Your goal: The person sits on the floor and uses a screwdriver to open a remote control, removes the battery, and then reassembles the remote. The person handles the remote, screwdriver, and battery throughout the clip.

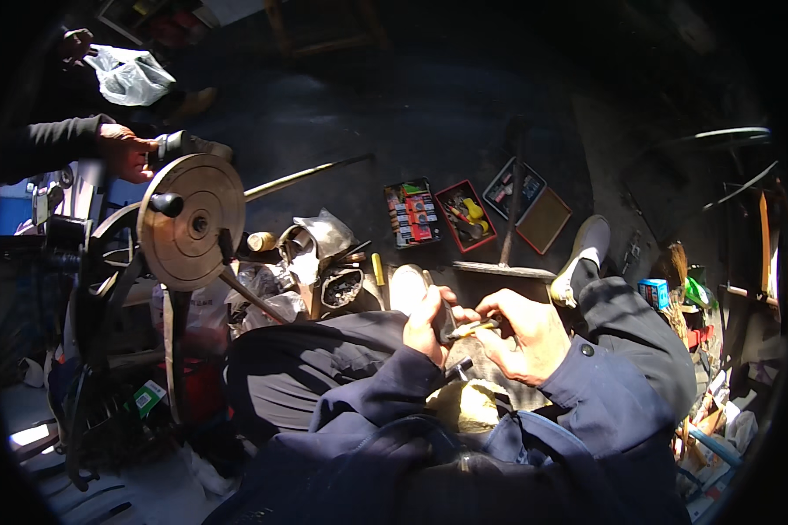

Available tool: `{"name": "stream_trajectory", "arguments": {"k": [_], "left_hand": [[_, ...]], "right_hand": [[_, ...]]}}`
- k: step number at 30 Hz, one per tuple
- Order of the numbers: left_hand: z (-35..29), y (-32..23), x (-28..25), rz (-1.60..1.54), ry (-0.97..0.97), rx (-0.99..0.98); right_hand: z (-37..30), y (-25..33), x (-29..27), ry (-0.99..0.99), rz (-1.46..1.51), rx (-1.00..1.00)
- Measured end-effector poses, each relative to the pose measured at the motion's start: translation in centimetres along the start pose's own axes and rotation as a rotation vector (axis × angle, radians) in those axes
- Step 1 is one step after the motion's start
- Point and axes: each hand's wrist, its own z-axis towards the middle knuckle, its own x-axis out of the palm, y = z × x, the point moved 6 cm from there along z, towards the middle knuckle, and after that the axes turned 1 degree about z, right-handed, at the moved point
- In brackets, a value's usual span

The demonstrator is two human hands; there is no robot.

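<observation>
Both of my hands meet above my lap. My left hand is closed round a dark, narrow piece whose kind I cannot make out. Close by on the right, my right hand has its fingers bent in a pinch at a short, thin yellowish piece. That piece spans the gap between the hands, with its right end at my right fingertips. Below them, a small dark metal-looking tool head shows over a pale yellow lump of cloth or foam in my lap.
A hand-cranked machine with a big round wheel stands at left; another person's hand reaches beside it. Ahead lie a red tray of small items, a box of packets and a metal stand. Clutter including a blue box lines the right.
</observation>
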Motion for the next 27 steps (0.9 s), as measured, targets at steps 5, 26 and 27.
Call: {"name": "stream_trajectory", "arguments": {"k": [5, 26, 27], "left_hand": [[0.4, 0.2, 0.2, 0.120, 0.040, 0.023], [0.0, 0.5, 0.3, -0.012, -0.082, -0.024], [-0.1, 0.4, 0.1, 0.024, -0.102, -0.030]], "right_hand": [[0.6, 1.8, 0.1, -0.061, -0.005, -0.109], [0.0, 0.5, -1.0, 0.022, -0.086, 0.201], [0.3, 1.3, -1.1, -0.075, 0.004, 0.072]]}}
